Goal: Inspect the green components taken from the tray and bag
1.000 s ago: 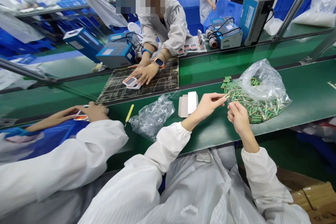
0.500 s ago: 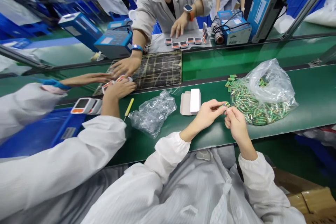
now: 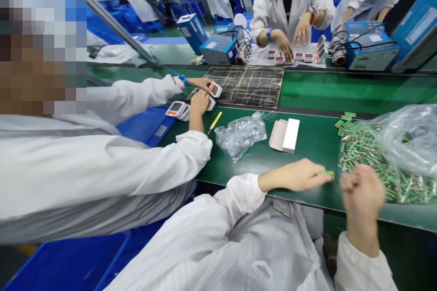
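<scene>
My left hand (image 3: pixel 303 175) is closed over the green work surface (image 3: pixel 252 175), pinching green batteries (image 3: pixel 327 174) between thumb and fingers; their exact number is hard to see. To its right, my right hand (image 3: pixel 364 191) is raised with curled fingers, smeared by motion. Whatever it may hold is hidden. It is in front of a clear plastic bag (image 3: pixel 406 138) full of loose green batteries (image 3: pixel 362 148). A few batteries (image 3: pixel 345 120) lie outside the bag's far left corner. Beyond my left hand stands a white box (image 3: pixel 291 135) with its flap open.
A crumpled clear bag (image 3: pixel 242 134) and a yellow-handled tool (image 3: pixel 215 120) lie left of the box. A co-worker's hands (image 3: pixel 201 95) at left handle a white-and-orange device (image 3: pixel 215 89). Opposite, another person's hands (image 3: pixel 285 45) are over similar devices beside blue machines (image 3: pixel 218 49).
My view has swung left. My hands, together at the batteries before, are now apart, the right one nearer the battery bag. The person opposite has drawn one hand back from the dark mat.
</scene>
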A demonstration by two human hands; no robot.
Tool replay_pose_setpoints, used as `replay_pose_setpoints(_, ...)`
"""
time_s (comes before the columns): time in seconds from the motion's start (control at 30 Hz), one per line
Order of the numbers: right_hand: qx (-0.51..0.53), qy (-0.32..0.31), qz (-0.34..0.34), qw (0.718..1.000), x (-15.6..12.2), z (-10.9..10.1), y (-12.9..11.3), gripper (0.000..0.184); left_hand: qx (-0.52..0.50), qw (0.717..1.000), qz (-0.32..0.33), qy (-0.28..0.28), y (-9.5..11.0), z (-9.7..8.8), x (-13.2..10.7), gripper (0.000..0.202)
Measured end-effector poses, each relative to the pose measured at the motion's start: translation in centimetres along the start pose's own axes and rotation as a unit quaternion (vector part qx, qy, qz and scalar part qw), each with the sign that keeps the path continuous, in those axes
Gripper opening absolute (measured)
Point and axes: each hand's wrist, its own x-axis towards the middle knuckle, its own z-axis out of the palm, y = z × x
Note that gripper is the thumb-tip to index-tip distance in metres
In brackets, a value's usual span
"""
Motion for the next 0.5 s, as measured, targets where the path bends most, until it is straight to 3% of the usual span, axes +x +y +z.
replay_pose_setpoints(0.07, 0.012, 0.062, -0.068, 0.996, 0.9, -0.8, -1.7, 0.03, -0.013, 0.996, 0.031, -0.089, -0.2, 0.0, -1.2, 0.045)
replay_pose_setpoints(0.1, 0.009, 0.047, -0.079, 0.996, 1.1, -1.1, -2.1, 0.032, -0.02, 0.994, 0.029, -0.107, -0.3, 0.1, -1.6, 0.046)
replay_pose_setpoints(0.17, -0.016, -0.053, -0.046, 0.997, 0.8, -1.3, -1.7, 0.037, -0.023, 0.995, 0.001, -0.093, -0.3, 0.3, -1.7, 0.045)
replay_pose_setpoints(0.23, -0.061, -0.164, 0.031, 0.984, -0.4, -0.9, -0.1, 0.041, -0.022, 0.997, -0.019, -0.077, -0.2, 0.6, -1.1, 0.039)
replay_pose_setpoints(0.3, -0.087, -0.208, 0.088, 0.97, -1.6, -0.2, 1.6, 0.041, -0.032, 0.996, -0.023, -0.079, 0.1, 0.7, -0.3, 0.034)
replay_pose_setpoints(0.4, -0.049, -0.163, 0.087, 0.982, -2.3, 0.6, 1.8, 0.042, -0.066, 0.995, -0.028, -0.062, 0.4, 0.4, 0.3, 0.033)
replay_pose_setpoints(0.5, -0.044, -0.04, 0.002, 0.998, -0.3, 0.1, -1.8, 0.042, -0.09, 0.995, -0.038, 0.007, 0.6, -0.2, -0.2, 0.033)
